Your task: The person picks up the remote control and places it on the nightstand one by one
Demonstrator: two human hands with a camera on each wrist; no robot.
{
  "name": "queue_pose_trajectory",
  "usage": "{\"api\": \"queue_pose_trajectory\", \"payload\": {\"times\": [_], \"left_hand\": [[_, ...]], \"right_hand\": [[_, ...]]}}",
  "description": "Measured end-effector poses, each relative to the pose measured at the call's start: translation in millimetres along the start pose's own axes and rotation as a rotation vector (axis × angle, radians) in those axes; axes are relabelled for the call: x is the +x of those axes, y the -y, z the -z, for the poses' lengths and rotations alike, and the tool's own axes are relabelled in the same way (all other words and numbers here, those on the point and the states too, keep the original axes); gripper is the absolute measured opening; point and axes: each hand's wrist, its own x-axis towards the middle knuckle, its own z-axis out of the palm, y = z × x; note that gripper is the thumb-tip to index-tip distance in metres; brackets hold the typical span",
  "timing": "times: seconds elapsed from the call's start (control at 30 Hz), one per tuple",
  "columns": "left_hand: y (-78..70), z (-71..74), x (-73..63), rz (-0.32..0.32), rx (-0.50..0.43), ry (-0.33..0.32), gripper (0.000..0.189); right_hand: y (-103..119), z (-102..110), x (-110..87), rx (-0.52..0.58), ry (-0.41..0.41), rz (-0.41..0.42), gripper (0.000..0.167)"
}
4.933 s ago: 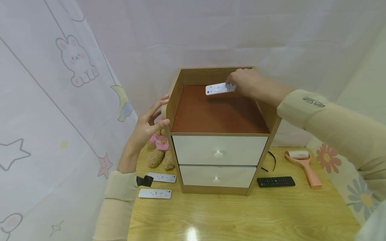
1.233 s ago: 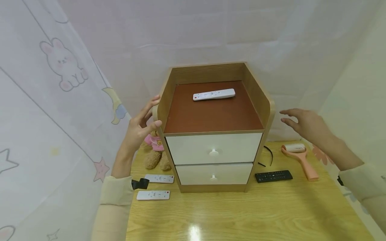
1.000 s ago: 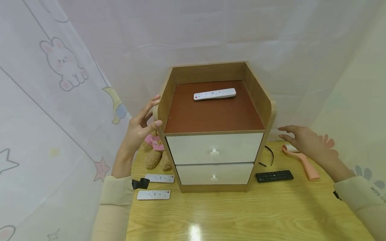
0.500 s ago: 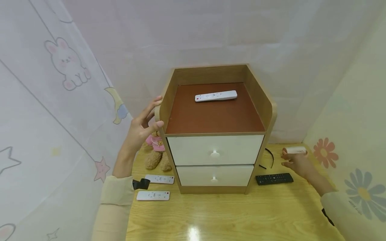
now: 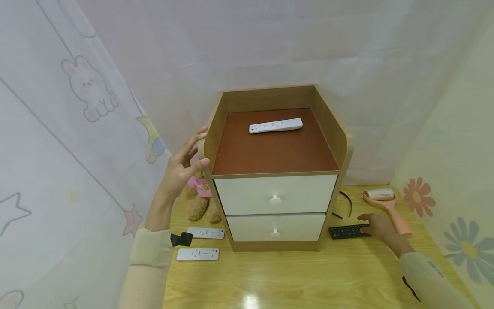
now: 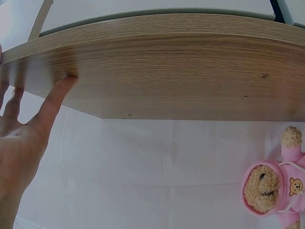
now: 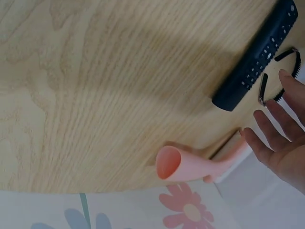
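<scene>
My left hand (image 5: 179,171) rests against the left side of a small wooden cabinet (image 5: 221,195) with two white drawers. In the left wrist view, a fingertip (image 6: 70,80) presses on the wooden side panel. A white remote control (image 5: 275,125) lies on the cabinet's brown top. Over at the right, my right hand (image 5: 382,229) hovers at the right end of a black remote control (image 5: 345,232), covering part of it in the head view. The right wrist view shows that hand's fingers extended and holding nothing, with the black remote (image 7: 259,55) flat on the table.
Two white remotes (image 5: 206,233) lie left of the cabinet, before a teddy bear (image 5: 200,186) in pink. A pink lint roller (image 5: 397,216) and a thin black toothed band (image 5: 350,201) lie on the wooden table (image 5: 289,279) at the right. Printed curtains surround everything.
The white remote, earlier in my right hand, now lies on the cabinet top. My right hand has come down on the right to the black remote. My left hand stays at the cabinet.
</scene>
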Motion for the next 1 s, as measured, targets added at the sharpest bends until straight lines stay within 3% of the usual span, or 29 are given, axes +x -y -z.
{"api": "queue_pose_trajectory", "payload": {"times": [0.2,0.47,0.67,1.0], "left_hand": [[-15.8,-6.2,0.8,0.004,0.016,0.001,0.057],[-4.7,-1.2,1.5,0.007,0.016,-0.004,0.057],[2.9,2.3,1.8,0.011,0.009,-0.005,0.056],[-16.6,-6.4,0.5,-0.019,0.08,-0.018,0.055]], "right_hand": [[-1,-8,1.3,-0.016,0.019,-0.046,0.051],[2,-20,-1.3,-0.033,0.067,-0.15,0.059],[-4,-29,1.1,-0.059,0.018,-0.119,0.057],[-17,-38,1.5,-0.076,-0.045,-0.063,0.044]]}}
